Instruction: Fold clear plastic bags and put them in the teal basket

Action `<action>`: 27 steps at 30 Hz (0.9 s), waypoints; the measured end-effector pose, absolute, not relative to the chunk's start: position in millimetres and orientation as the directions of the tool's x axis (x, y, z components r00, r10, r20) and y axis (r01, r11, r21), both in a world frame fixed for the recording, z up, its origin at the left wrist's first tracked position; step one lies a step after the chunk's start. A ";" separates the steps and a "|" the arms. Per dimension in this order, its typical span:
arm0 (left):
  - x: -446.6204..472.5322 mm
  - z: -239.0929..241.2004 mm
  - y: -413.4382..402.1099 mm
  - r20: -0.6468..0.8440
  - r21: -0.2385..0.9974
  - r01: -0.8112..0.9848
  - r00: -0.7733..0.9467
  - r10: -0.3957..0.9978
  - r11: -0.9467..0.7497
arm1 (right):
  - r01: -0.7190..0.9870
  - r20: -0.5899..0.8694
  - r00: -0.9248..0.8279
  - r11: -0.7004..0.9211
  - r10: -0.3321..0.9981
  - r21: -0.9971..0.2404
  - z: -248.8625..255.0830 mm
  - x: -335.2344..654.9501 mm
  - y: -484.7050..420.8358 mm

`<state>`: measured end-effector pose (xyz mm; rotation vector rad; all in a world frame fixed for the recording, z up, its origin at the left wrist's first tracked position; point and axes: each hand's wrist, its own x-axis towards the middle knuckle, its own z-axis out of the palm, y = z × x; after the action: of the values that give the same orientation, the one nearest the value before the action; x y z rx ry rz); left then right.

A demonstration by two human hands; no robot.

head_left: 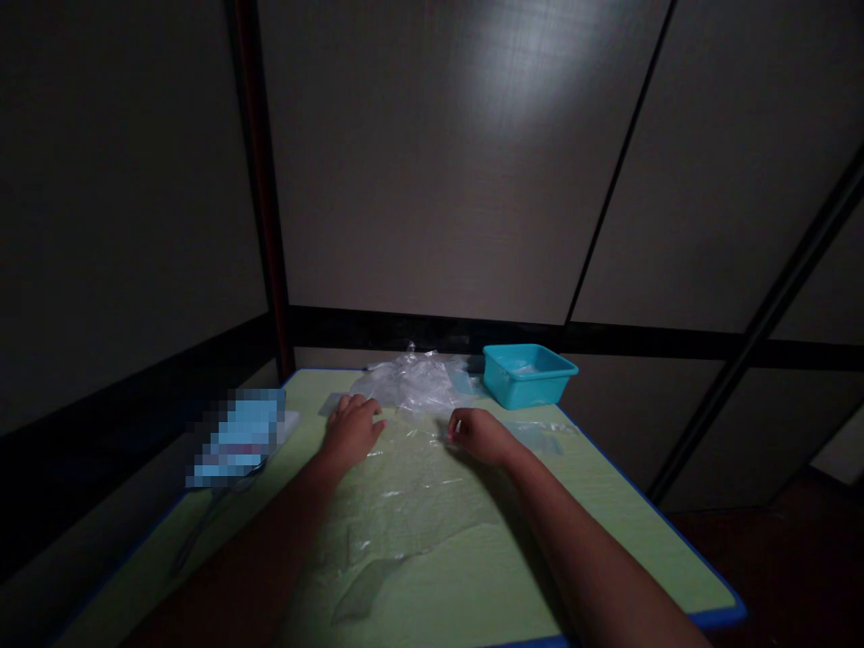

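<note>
A clear plastic bag (pixel 418 504) lies spread over the green tabletop between my forearms. My left hand (pixel 355 427) rests near its upper left side, fingers apart and holding nothing that shows. At the upper right side of the bag, my right hand (pixel 476 432) is closed with its fingers curled in. Whatever is between those fingertips is too small to make out, though they are close to the plastic. Just beyond both hands sits a crumpled heap of clear plastic bags (pixel 418 382).
A turquoise plastic basin (pixel 526 382) stands at the back right of the table (pixel 621 513). Near it lies a flat, pale blue translucent piece (pixel 533 438). On the left is a blurred-out screen-like object (pixel 239 436) with a cable. Panelled walls rise behind and at left.
</note>
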<state>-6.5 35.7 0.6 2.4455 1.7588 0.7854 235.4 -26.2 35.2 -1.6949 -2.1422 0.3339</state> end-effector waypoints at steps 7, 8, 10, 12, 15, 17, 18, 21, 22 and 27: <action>-2.5 2.0 35.2 0.340 0.336 0.876 0.228 0.912 -0.345 | 0.932 0.166 -0.101 0.152 0.981 -0.328 26.9 232.0 -26.1; -2.0 2.4 34.8 0.339 0.346 0.870 0.233 0.911 -0.351 | 0.936 0.163 -0.094 0.143 0.982 -0.321 26.4 232.8 -25.8; -1.1 2.8 34.1 0.337 0.371 0.854 0.241 0.910 -0.364 | 0.938 0.144 -0.092 0.134 0.985 -0.318 25.7 234.1 -25.1; -0.4 3.2 33.8 0.337 0.404 0.835 0.245 0.909 -0.374 | 0.938 0.129 -0.092 0.129 0.987 -0.320 25.5 234.6 -24.5; -0.5 4.5 34.9 0.338 0.470 0.792 0.246 0.909 -0.389 | 0.937 0.123 -0.091 0.127 0.988 -0.325 25.7 233.9 -24.2; -1.5 6.6 36.4 0.329 0.528 0.748 0.256 0.909 -0.402 | 0.937 0.122 -0.088 0.124 0.989 -0.328 26.1 233.2 -24.4; -2.2 8.1 37.2 0.320 0.562 0.719 0.268 0.909 -0.410 | 0.937 0.121 -0.087 0.122 0.989 -0.328 26.4 233.0 -24.6; -4.6 14.2 37.9 0.300 0.671 0.599 0.320 0.899 -0.437 | 0.936 0.120 -0.086 0.121 0.989 -0.329 27.0 233.1 -25.1; -5.4 16.4 37.5 0.296 0.705 0.554 0.338 0.893 -0.443 | 0.936 0.121 -0.087 0.122 0.989 -0.330 27.1 233.3 -25.3; -7.6 24.6 33.2 0.272 0.829 0.362 0.405 0.873 -0.426 | 0.933 0.130 -0.092 0.131 0.987 -0.336 26.8 233.9 -26.2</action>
<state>-7.6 33.2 24.6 1.9731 1.0501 0.9449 233.9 -26.2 26.8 -1.8644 -2.0942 0.2382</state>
